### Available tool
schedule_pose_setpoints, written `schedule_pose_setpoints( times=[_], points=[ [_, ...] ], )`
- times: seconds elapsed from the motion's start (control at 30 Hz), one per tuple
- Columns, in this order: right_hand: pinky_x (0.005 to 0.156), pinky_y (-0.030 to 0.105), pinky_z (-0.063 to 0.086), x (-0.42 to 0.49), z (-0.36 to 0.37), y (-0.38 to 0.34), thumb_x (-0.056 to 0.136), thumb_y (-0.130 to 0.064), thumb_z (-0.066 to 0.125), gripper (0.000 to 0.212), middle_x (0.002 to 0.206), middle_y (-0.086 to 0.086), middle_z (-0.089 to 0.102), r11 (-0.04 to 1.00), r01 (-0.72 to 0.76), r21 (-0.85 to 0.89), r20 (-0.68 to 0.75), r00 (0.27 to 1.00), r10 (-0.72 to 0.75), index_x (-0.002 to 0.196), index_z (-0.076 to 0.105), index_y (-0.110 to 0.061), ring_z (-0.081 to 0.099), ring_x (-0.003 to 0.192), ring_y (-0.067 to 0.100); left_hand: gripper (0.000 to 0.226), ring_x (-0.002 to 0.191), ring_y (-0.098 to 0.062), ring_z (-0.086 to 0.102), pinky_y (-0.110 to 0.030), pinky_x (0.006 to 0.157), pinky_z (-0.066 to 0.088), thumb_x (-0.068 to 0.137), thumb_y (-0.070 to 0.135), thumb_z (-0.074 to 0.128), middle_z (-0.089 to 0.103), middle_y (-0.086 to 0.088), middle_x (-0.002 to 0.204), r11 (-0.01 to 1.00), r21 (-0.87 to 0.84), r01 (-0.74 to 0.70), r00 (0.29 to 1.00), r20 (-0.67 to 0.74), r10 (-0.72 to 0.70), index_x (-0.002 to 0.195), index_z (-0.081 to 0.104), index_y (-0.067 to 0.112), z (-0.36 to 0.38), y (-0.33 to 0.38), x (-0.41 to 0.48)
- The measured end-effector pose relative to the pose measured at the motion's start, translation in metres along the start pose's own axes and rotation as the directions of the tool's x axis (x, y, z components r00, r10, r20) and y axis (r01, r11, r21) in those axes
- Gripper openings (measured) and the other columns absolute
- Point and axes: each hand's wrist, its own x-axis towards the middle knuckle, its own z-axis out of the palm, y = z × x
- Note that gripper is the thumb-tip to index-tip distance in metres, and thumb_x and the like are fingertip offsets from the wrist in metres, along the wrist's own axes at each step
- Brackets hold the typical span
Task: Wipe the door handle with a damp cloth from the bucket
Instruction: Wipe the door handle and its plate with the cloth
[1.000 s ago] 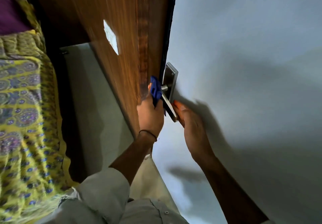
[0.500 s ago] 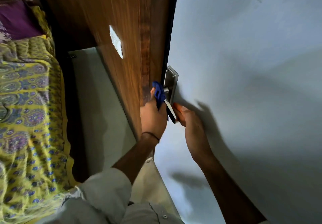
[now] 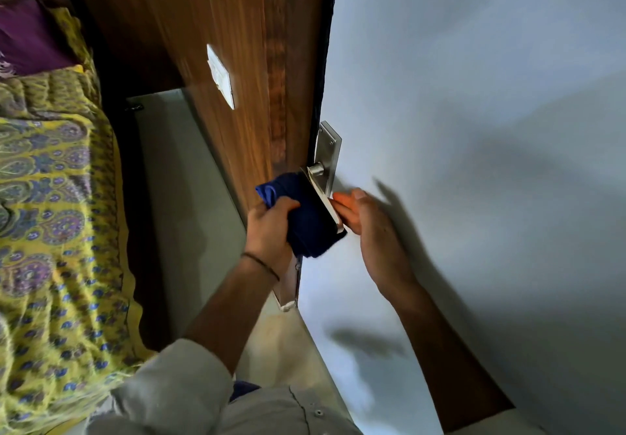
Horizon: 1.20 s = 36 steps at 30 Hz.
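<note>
Right now my left hand (image 3: 271,228) has its grip closed around the bunched blue cloth (image 3: 306,221), which is pressed against the near face of the door handle (image 3: 323,197). That lever sticks out from its steel backplate (image 3: 328,150) on the pale door (image 3: 474,130), its long axis slanting down and toward me from the spindle to the free tip. My right hand (image 3: 369,228) sits on the far side of the lever, grip open, fingertips (image 3: 342,199) flat against it and holding nothing; I read that as bracing. So the lever lies between my two hands, with the cloth hand the one placed to work. As I judge it, the next stroke should run along that slant, spindle to tip. No bucket is in sight.
</note>
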Motion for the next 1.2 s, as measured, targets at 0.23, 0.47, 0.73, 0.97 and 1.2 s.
schedule_pose_setpoints(
  times=[0.23, 0.47, 0.73, 0.97, 1.2],
  points=[
    [0.113, 0.036, 0.04, -0.003, -0.002, 0.004, 0.085, -0.051, 0.042, 0.055, 0.127, -0.003, 0.069, 0.999, -0.022, 0.026, -0.033, 0.999, 0.023, 0.123, 0.067, -0.02, 0.062, 0.119, 0.005, 0.028, 0.112, -0.035, 0.06, -0.051, 0.09, 0.051, 0.092, 0.008, 0.054, 0.063, -0.014, 0.127, 0.929, -0.245, 0.276, 0.958, 0.143, -0.247, 0.117, 0.057, 0.019, -0.021, 0.014, 0.03],
    [0.107, 0.029, 0.044, -0.002, 0.0, 0.005, 0.09, -0.046, 0.041, 0.034, 0.114, -0.013, 0.073, 0.998, 0.059, -0.029, -0.036, 0.998, -0.06, 0.101, 0.071, -0.033, 0.063, 0.114, 0.002, 0.057, 0.133, -0.019, 0.05, -0.041, 0.11, 0.036, 0.098, 0.046, 0.041, 0.059, -0.013, 0.138, 0.779, -0.437, 0.45, 0.864, 0.432, -0.257, 0.14, 0.049, 0.007, -0.024, 0.0, 0.018],
    [0.081, 0.007, 0.044, -0.015, 0.005, 0.01, 0.097, -0.038, 0.037, 0.041, 0.104, -0.017, 0.071, 0.917, 0.247, -0.314, -0.027, 0.963, -0.268, 0.12, 0.066, -0.021, 0.061, 0.094, -0.008, 0.027, 0.071, -0.018, 0.057, -0.032, 0.065, 0.05, 0.104, 0.029, 0.041, 0.055, -0.007, 0.084, 0.957, -0.064, 0.282, 0.938, 0.227, -0.261, 0.117, 0.053, 0.008, 0.051, 0.018, 0.018],
    [0.086, 0.011, 0.048, -0.019, 0.013, 0.017, 0.095, -0.032, 0.039, 0.039, 0.11, -0.017, 0.071, 0.937, 0.222, -0.27, -0.147, 0.952, -0.268, 0.122, 0.066, -0.021, 0.063, 0.103, -0.005, 0.062, 0.109, -0.039, 0.059, -0.045, 0.098, 0.049, 0.096, 0.018, 0.044, 0.054, -0.021, 0.129, 0.846, 0.529, -0.062, 0.996, -0.024, 0.088, 0.149, 0.013, 0.018, 0.07, -0.008, 0.033],
    [0.076, 0.003, 0.042, -0.02, 0.013, 0.014, 0.091, -0.028, 0.042, 0.037, 0.097, -0.024, 0.067, 0.943, 0.228, -0.241, -0.204, 0.938, -0.279, 0.114, 0.067, -0.014, 0.059, 0.09, -0.014, 0.028, 0.092, -0.02, 0.061, -0.039, 0.093, 0.051, 0.097, 0.043, 0.047, 0.06, 0.001, 0.097, 0.942, 0.306, -0.138, 0.99, 0.059, 0.126, 0.119, 0.045, 0.027, 0.056, -0.006, 0.055]
  ],
)
